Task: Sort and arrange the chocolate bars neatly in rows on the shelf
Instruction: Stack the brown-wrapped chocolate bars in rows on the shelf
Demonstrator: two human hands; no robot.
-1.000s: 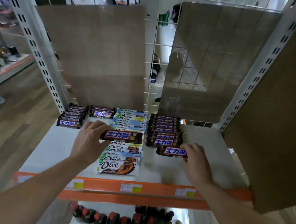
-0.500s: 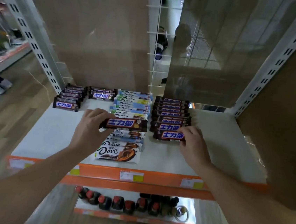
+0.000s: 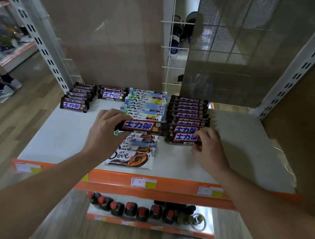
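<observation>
My right grip (image 3: 209, 150) is pinching the near bar (image 3: 184, 138), which has slid back against the right row (image 3: 188, 111) on the shelf (image 3: 237, 147). My left grip (image 3: 106, 131) is holding a second bar (image 3: 142, 126) over the Dove row (image 3: 135, 152), likely joining the right row next.

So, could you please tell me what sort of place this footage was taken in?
Most likely a shop aisle: a white shelf with paper price tags on its orange front rail, rows of brown-wrapped chocolate bars, and red-capped dark bottles on the tier below.
</observation>
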